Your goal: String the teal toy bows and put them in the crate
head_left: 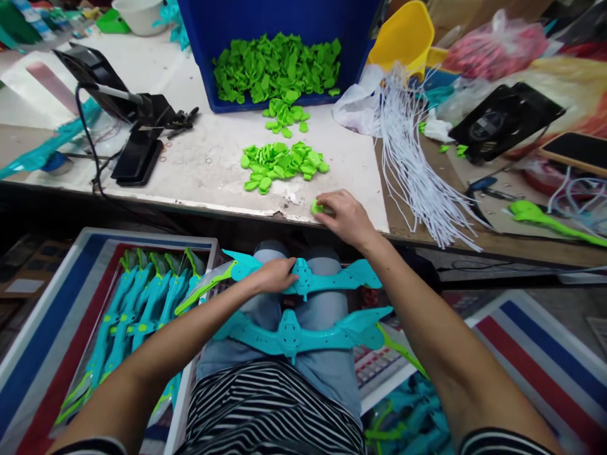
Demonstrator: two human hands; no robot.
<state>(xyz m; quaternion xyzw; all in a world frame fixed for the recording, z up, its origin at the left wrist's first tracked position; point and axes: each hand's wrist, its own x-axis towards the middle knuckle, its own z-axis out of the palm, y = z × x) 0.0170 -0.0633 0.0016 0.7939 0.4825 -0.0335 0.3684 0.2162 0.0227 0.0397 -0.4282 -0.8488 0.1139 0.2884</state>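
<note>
Head view: the right hand (346, 218) pinches a small, flat, bright green plastic bit (315, 207) at the edge of the white-topped table (202, 148). The left hand (275, 276) has its grip closed on a long, wing-shaped, sky-blue plastic piece (327, 282) above the lap. Another winged blue piece (322, 340) lies across the legs. Neither shows green in its middle, so that part looks not yet done. Long blue pieces with green middles (148, 303) in the striped crate (57, 341) look further along. Plenty of green bits are left: one small pile (284, 162), one big heap (279, 66) in a dark blue bin (275, 16).
</note>
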